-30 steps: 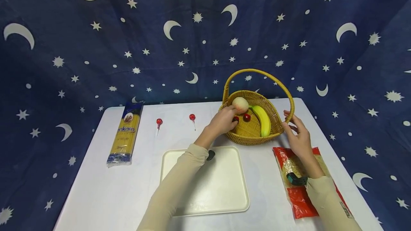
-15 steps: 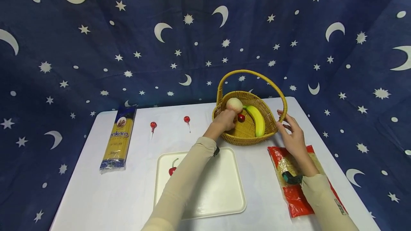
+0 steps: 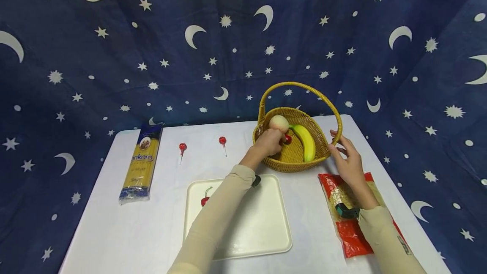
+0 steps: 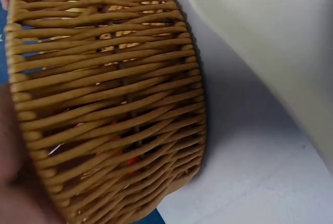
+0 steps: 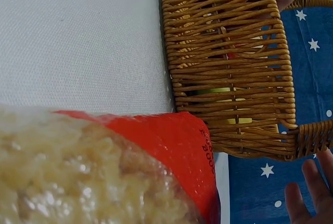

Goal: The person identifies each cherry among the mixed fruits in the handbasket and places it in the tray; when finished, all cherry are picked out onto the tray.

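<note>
A wicker basket (image 3: 291, 166) with a tall arched handle stands at the back right of the table. Inside lie a peach (image 3: 279, 124), a banana (image 3: 305, 142) and a red cherry (image 3: 288, 139). My left hand (image 3: 269, 142) reaches over the near left rim, fingers curled down by the cherry; its fingertips are hidden. In the left wrist view, the basket's woven side (image 4: 114, 94) covers most of what the hand holds. At the right end, my right hand (image 3: 349, 162) holds the basket at the handle's base, thumb in front and fingers behind.
A cream tray (image 3: 262, 240) holds another cherry (image 3: 205, 201), partly behind the left sleeve. Two red lollipops (image 3: 182, 146) lie farther back. A spaghetti packet (image 3: 142, 164) is at left; a red-ended pasta bag (image 3: 354, 238) lies under the right forearm. A starry curtain hangs behind.
My left hand has lowered deeper into the basket, covering a cherry seen by its fingers earlier. The left forearm has shifted, uncovering the cherry on the tray. The right hand stays at the handle.
</note>
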